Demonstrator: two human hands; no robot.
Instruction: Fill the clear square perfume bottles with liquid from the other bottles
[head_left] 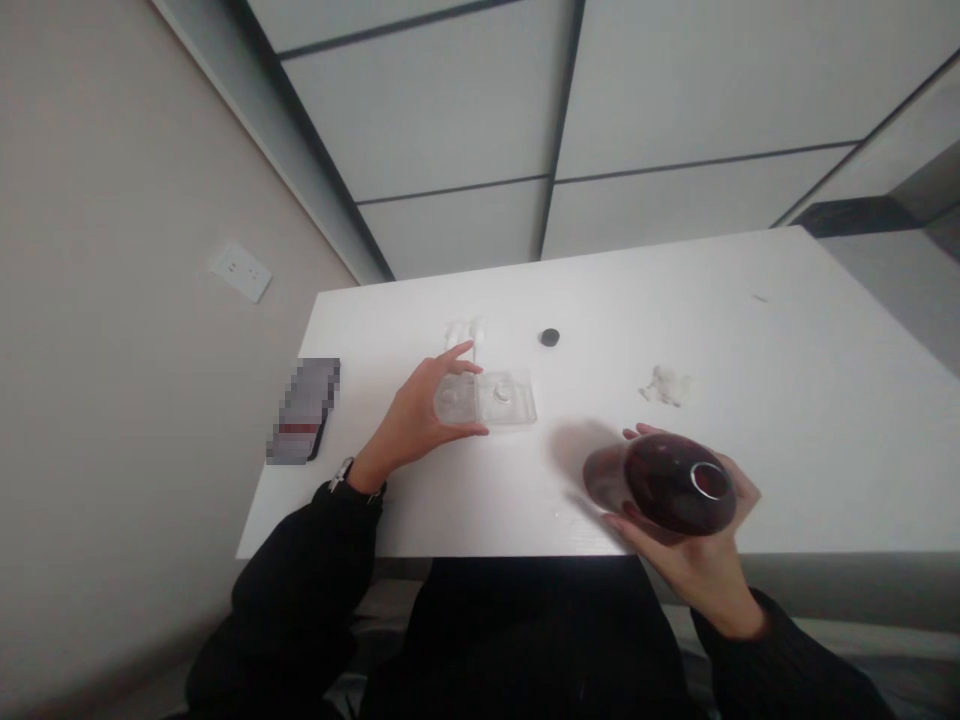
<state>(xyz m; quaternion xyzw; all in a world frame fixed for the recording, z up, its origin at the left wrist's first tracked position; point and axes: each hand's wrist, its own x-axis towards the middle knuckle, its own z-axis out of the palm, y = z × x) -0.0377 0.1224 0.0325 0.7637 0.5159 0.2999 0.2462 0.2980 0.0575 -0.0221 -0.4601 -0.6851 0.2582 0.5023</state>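
My left hand (420,415) curves around the left part of a clear plastic case (517,408) lying on the white table. Its thumb is along the near edge and its fingers along the far edge. A round shape shows in the case's right half. My right hand (705,565) is wrapped around a dark red, glossy bottle (667,485), with the round uncapped mouth toward me. Whether the bottle's base touches the table I cannot tell. A small dark round cap (550,338) lies beyond the case.
The white table (465,510) meets a wall with a socket (241,270) on the left. A phone (306,410) lies near the left edge. Small clear plastic pieces (465,332) lie behind the case. A crumpled whitish scrap (666,386) sits beyond the bottle.
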